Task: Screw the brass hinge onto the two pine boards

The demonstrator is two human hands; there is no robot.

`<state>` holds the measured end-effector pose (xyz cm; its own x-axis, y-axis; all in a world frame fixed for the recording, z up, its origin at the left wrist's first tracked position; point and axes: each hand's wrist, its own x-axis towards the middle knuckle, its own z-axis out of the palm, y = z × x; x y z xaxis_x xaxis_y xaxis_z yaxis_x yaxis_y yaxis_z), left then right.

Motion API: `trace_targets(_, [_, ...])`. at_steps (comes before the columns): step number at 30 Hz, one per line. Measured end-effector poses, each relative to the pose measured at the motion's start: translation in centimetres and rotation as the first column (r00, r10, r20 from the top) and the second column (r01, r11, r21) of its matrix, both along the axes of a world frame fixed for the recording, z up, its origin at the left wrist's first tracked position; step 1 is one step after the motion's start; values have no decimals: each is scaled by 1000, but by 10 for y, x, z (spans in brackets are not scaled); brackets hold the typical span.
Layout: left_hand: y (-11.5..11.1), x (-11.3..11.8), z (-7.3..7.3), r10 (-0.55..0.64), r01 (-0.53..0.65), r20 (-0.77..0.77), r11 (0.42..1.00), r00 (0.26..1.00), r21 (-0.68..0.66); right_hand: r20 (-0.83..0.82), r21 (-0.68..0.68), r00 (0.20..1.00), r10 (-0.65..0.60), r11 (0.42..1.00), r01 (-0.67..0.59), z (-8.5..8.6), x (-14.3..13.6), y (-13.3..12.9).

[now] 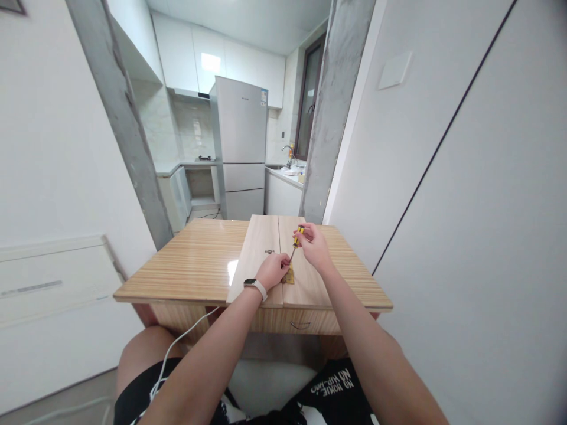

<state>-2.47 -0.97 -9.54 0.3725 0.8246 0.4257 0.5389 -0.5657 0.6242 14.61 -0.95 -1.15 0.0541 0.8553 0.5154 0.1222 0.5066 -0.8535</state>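
Observation:
My right hand (313,243) grips the yellow and black handle of a screwdriver (300,231). The shaft slants down to the left, its tip close to a brass-coloured metal plate, which looks like a hinge (290,276). That piece lies by the seam between two pale wooden boards (254,277). My left hand (273,270), with a watch on its wrist, rests on the boards; its fingers are pinched together by the screwdriver tip, and what they hold is hidden. Several small dark metal pieces (269,252) lie on the left board, beyond my left hand.
The boards lie across a striped wooden table (186,260) with a drawer handle (300,325) at its front. A white cable (186,332) runs from the table edge over my leg. Behind stand a fridge (243,124) and a sink counter (286,177); a white wall is at right.

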Motion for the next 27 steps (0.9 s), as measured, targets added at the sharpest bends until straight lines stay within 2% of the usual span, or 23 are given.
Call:
trace_targets(6, [-1, 0, 3, -9, 9, -15, 1000, 1000, 14, 29, 7, 999, -40, 999, 40, 4, -9, -2])
trace_targets(14, [0, 0, 6, 4, -4, -56, 1000, 998, 5, 95, -47, 981, 171, 985, -168, 13, -3, -6])
trace_targets(20, [-1, 2, 6, 2, -3, -48, 1000, 999, -15, 95, 23, 995, -43, 999, 41, 14, -5, -7])
trace_targets(24, [-1, 0, 8, -5, 4, -43, 1000, 999, -12, 48, -36, 998, 51, 998, -50, 14, -5, -7])
trace_targets(27, [4, -12, 10, 47, -47, -6, 998, 999, 32, 76, -60, 989, 128, 990, -124, 15, -2, -7])
